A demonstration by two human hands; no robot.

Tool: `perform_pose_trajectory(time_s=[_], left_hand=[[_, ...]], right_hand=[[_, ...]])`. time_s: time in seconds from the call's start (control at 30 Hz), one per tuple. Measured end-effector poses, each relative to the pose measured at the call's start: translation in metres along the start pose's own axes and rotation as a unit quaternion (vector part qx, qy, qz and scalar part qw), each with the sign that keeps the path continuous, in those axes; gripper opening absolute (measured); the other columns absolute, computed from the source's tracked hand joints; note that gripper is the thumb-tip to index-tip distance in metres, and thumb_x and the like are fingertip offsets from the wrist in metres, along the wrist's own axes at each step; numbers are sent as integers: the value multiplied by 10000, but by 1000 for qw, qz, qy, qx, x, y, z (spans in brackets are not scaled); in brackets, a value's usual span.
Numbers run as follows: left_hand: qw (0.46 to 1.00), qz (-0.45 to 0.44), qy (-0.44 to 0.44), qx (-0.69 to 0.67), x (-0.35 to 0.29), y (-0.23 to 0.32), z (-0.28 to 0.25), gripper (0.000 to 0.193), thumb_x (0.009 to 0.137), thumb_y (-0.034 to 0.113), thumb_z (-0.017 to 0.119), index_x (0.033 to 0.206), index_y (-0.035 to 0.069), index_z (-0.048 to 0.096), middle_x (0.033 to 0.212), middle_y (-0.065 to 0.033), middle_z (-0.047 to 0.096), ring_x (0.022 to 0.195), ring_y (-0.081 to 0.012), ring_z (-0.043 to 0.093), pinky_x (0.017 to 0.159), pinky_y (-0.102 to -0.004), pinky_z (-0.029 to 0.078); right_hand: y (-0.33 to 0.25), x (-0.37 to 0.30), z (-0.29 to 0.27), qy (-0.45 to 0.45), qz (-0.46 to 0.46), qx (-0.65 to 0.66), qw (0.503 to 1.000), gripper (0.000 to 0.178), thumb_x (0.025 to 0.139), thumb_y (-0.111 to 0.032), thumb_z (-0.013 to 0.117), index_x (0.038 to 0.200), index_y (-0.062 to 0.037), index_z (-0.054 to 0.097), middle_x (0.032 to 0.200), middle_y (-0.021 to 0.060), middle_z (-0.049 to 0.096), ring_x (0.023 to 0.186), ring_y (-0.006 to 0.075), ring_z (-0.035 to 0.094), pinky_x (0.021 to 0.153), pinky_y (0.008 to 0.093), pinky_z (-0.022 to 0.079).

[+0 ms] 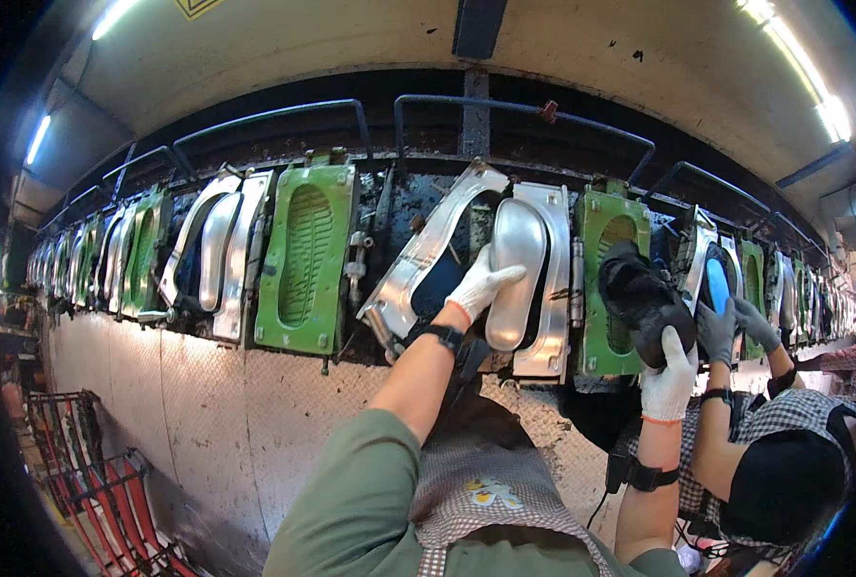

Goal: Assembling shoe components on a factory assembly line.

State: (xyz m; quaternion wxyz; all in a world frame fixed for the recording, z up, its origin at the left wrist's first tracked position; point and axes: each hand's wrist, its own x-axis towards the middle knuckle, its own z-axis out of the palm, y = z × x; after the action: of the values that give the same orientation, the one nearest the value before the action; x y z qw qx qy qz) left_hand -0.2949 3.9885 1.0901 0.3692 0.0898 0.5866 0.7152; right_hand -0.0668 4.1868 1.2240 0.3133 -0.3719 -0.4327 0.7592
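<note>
My left hand (pixel 485 288), in a white knit glove, is on the left edge of a silver metal shoe last (pixel 518 279), its thumb across the face and its other fingers along the side. The last stands between the two halves of a hinged metal mould frame (pixel 547 269), spread apart. My right hand (pixel 670 370), also gloved in white, grips a soft black shoe upper (pixel 639 298) from below. This upper hangs in front of a green sole mould (pixel 596 332) and partly covers it. Its opening and inside are hard to make out.
Green moulds (pixel 303 260) and silver lasts (pixel 220 252) line the machine. Close on my right, a co-worker in grey gloves (pixel 716 337) handles a blue sole-shaped piece (pixel 717 285). Blue guard rails (pixel 274 113) run above. A rack with red bars (pixel 125 500) stands lower left.
</note>
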Motion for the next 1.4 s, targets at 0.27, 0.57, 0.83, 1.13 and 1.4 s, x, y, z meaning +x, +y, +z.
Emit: perform_pose_trajectory(time_s=[0.27,0.57,0.83,1.13,1.4], left_hand=[[999,-27,31,-5,-62,-18,3,754,823,228,740,1417,-24,350,1333,-158,515,1221,-229,497,1047,-335,393],[887,42,394,-237,-112,-73,55,534,1009,398,465,1368,4,439,1306,-91,527,1196,-210,508,1046,-345,390],[974,-64,117,-184,-38,-38,-19,649,984,509,437,1374,-10,446,1307,-139,560,1149,-235,562,1007,-363,444],[997,-60,39,-32,2,43,10,768,803,108,763,1438,-9,346,1295,-144,548,1152,-238,554,1006,-345,443],[989,41,89,113,10,25,20,753,807,149,756,1435,-32,381,1385,-178,486,1260,-251,475,1065,-351,379]], right_hand=[[77,90,144,-318,-421,-571,629,227,799,-102,628,1022,-70,663,942,155,607,926,314,611,833,410,510],[114,10,107,-558,-272,-442,647,162,792,-143,647,929,-61,626,841,137,581,797,353,621,667,423,508],[133,-25,79,-483,-347,-506,625,173,789,-109,600,960,-85,598,806,100,544,756,305,602,644,400,503],[94,2,75,-230,-52,-472,849,370,867,-245,648,1169,-34,617,1114,153,637,1040,312,594,932,397,464],[110,43,85,-182,64,-436,879,534,819,-211,684,1271,9,504,950,150,625,830,275,620,810,399,495]])
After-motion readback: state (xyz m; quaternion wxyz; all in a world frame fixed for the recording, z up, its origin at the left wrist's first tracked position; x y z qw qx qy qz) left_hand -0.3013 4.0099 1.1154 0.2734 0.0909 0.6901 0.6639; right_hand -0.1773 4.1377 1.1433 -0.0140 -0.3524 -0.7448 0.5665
